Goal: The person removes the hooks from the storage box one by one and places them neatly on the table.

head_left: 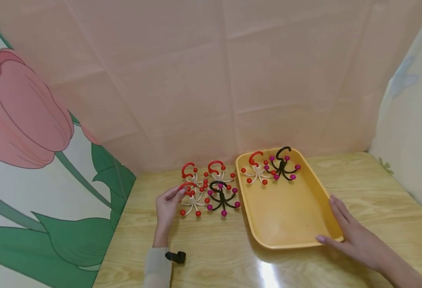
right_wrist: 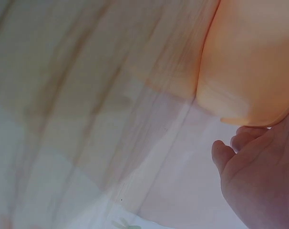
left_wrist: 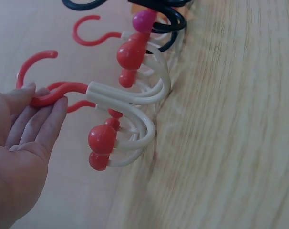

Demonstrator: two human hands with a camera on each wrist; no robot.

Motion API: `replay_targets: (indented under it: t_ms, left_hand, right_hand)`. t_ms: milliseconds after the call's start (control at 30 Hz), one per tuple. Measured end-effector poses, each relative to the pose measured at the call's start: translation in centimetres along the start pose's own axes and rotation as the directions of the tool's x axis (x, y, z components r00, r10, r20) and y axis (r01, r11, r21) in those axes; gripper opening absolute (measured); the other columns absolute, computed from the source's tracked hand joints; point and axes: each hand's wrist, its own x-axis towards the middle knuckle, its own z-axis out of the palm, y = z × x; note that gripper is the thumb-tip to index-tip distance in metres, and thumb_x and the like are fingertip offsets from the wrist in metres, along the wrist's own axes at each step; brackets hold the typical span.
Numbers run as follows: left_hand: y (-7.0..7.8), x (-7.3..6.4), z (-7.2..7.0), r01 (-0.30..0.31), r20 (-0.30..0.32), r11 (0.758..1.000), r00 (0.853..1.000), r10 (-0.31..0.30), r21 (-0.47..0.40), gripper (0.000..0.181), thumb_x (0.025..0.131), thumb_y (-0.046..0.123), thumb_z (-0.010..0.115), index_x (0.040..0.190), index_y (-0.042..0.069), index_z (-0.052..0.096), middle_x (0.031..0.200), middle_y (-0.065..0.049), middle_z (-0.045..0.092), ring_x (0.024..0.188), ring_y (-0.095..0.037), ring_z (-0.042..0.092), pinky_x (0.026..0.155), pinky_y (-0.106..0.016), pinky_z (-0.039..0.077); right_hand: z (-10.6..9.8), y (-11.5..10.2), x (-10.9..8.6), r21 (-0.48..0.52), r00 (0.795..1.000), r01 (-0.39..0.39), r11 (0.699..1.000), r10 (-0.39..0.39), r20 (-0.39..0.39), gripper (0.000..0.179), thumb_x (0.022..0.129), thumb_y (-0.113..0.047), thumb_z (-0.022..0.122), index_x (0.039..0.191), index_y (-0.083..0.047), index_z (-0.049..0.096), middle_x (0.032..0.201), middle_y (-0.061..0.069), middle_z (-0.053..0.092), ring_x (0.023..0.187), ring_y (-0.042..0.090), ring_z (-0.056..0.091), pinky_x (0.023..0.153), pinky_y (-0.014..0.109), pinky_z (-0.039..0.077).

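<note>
My left hand (head_left: 167, 204) pinches the red hook at the top of a white multi-arm hanger (head_left: 193, 206) with red ball tips. In the left wrist view, thumb and fingers meet around that red hook (left_wrist: 56, 95). Behind it stand two similar white hangers (head_left: 218, 172), and a black hanger (head_left: 222, 198) with magenta balls is on its right. A yellow tray (head_left: 290, 216) holds one white hanger (head_left: 257, 173) and one black hanger (head_left: 282, 166) at its far end. My right hand (head_left: 358, 236) rests at the tray's near right corner, fingers along the side, thumb at the front rim.
All of this stands on a wood-grain table (head_left: 211, 256). A pinkish cloth wall (head_left: 211, 80) rises along the back edge. A tulip-printed panel (head_left: 34, 160) borders the left and a pale panel (head_left: 416, 120) the right.
</note>
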Motion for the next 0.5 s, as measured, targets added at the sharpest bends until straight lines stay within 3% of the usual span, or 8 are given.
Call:
replay_targets:
  t_ms: [233,400,500]
  left_hand:
    - [-0.21,-0.19,-0.11,0.028,0.022,0.999,0.999,-0.027,-0.031,0.03,0.095,0.021,0.081,0.119,0.004,0.078,0.116,-0.019,0.079,0.111,-0.037,0.076,0.095,-0.048,0.062]
    - [-0.29,-0.05,-0.09,0.003,0.005,1.0,1.0,-0.003,-0.021,0.029,0.094,0.017,0.081,0.119,0.003,0.079,0.111,-0.015,0.081,0.105,-0.035,0.079,0.087,-0.042,0.065]
    - [-0.18,0.02,0.01,0.014,-0.015,1.0,1.0,-0.014,-0.017,0.031,0.093,0.011,0.081,0.121,0.0,0.077,0.109,-0.012,0.082,0.096,-0.02,0.081,0.083,-0.031,0.066]
  right_hand:
    - [0.15,0.05,-0.11,0.008,1.0,0.0,1.0,0.0,0.001,0.116,0.093,-0.044,0.079,0.17,-0.016,-0.005,0.178,0.007,-0.013,0.145,0.068,0.028,0.102,0.083,0.03]
    - [0.01,0.12,0.06,-0.008,1.0,0.0,1.0,0.0,0.002,0.118,0.093,-0.045,0.079,0.17,-0.016,-0.005,0.178,0.008,-0.013,0.14,0.07,0.033,0.097,0.084,0.036]
    - [0.01,0.1,0.02,0.0,1.0,0.0,1.0,0.0,0.001,0.118,0.092,-0.045,0.079,0.17,-0.016,-0.005,0.178,0.008,-0.012,0.14,0.071,0.033,0.097,0.084,0.036]
